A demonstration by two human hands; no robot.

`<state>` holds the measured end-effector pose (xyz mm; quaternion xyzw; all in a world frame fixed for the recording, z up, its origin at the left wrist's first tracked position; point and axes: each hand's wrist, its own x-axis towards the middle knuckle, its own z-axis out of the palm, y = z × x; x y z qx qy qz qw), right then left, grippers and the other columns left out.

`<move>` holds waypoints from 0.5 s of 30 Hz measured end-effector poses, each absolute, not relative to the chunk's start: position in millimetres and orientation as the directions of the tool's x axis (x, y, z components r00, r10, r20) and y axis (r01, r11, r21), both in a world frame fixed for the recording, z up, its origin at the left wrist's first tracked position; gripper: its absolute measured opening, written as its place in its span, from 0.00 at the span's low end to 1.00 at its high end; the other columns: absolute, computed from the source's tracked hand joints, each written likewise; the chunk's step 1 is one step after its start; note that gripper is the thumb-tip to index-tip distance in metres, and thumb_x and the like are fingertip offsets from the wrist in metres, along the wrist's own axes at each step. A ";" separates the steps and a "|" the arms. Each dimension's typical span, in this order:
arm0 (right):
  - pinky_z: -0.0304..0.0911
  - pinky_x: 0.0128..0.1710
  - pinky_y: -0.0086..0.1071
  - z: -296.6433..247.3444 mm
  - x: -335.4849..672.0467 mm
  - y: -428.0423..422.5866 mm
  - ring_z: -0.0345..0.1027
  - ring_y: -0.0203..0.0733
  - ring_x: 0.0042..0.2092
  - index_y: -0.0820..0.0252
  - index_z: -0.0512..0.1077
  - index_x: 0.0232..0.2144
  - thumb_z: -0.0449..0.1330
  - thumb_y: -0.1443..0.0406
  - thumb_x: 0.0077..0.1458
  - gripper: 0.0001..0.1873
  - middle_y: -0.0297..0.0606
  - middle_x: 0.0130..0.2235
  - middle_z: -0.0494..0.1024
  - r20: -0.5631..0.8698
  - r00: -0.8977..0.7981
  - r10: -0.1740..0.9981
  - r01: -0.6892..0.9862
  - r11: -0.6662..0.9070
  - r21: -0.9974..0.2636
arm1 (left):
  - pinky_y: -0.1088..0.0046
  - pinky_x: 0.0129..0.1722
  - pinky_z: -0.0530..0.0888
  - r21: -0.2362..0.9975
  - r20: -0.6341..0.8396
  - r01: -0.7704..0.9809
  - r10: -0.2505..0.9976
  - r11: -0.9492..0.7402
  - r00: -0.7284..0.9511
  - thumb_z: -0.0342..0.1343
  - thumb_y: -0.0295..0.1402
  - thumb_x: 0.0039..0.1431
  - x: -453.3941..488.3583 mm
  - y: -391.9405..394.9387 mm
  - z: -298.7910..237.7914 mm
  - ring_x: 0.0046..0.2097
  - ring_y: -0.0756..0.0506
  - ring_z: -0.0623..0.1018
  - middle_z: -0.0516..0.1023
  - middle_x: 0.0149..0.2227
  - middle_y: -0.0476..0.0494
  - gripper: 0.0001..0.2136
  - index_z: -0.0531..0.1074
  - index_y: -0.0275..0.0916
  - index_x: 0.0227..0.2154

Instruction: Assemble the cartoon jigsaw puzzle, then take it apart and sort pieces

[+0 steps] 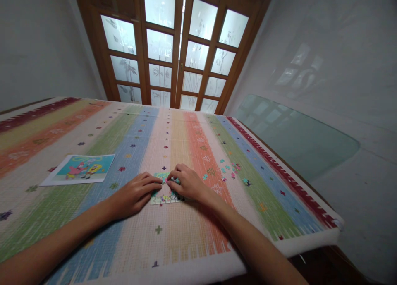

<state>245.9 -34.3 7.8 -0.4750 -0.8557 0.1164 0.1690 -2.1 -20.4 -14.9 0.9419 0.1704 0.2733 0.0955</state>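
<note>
A partly assembled jigsaw puzzle (164, 199) lies flat on the tablecloth in front of me, with pink, teal and pale pieces in it. From the left, my left hand (138, 192) rests with its fingers stretched out, their tips on the puzzle's upper left edge. My right hand (185, 182) bends over the puzzle's right side, thumb and index finger pinched at a small pink puzzle piece (166, 180) near its upper middle. Part of the puzzle's right side is hidden beneath this hand.
Loose puzzle pieces (233, 175) lie scattered to the right of my right hand. A printed cartoon picture (85, 169) lies at the left. The striped tablecloth (186, 243) has small printed shapes. Beyond the table stand wooden doors with glass panes (159, 45); a wall (341, 70) is at the right.
</note>
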 end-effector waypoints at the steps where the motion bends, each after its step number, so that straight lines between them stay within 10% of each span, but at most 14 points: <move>1: 0.61 0.44 0.35 7.8 245.2 -34.7 0.67 0.44 0.44 0.59 0.80 0.41 0.64 0.64 0.63 0.07 0.41 0.40 0.74 0.176 -0.487 0.856 0.777 0.516 -0.360 | 0.61 0.53 0.73 0.277 0.480 0.271 0.377 -0.922 0.792 0.47 0.23 0.69 -2.1 -20.4 -14.9 0.50 0.42 0.76 0.80 0.52 0.40 0.16 0.74 0.41 0.53; 15: 0.61 0.39 0.33 33.0 332.9 -42.7 0.67 0.39 0.35 0.61 0.79 0.38 0.62 0.66 0.62 0.05 0.39 0.36 0.77 0.163 -0.358 0.919 0.804 0.392 -0.446 | 0.61 0.52 0.74 0.287 0.482 0.253 0.368 -0.924 0.795 0.47 0.24 0.69 -2.4 -19.0 -14.5 0.50 0.42 0.76 0.80 0.51 0.41 0.16 0.74 0.42 0.52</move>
